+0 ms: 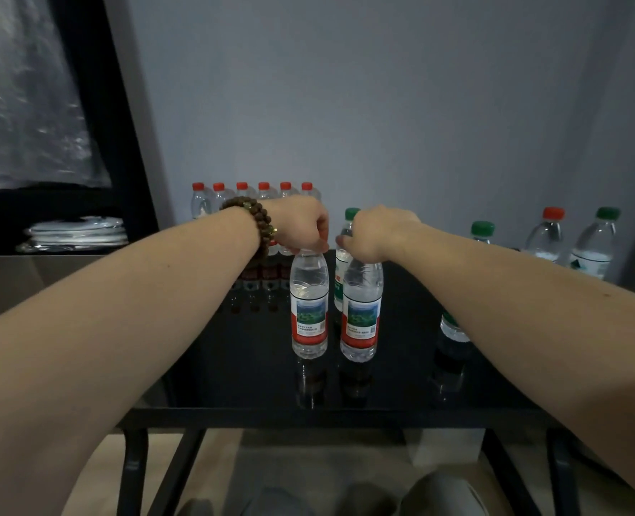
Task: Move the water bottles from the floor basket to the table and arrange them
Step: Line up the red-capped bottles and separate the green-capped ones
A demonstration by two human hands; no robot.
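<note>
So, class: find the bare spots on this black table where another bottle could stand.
Free: front-left table, between the red-capped row and the near edge; also the strip before the two held bottles. Crowded: back-left row, back-right bottles.

Left front bottle [308, 303] and right front bottle [360, 310] are both clear, with red-and-white labels showing a little green landscape pic. The back row of bottles [252, 188] has all red caps. The green-capped bottle [352, 214] has a green-and-white label. Table [241, 361] is glossy black, wall [383, 106] pale grey-blue, bead bracelet [262, 223] dark brown.
</note>
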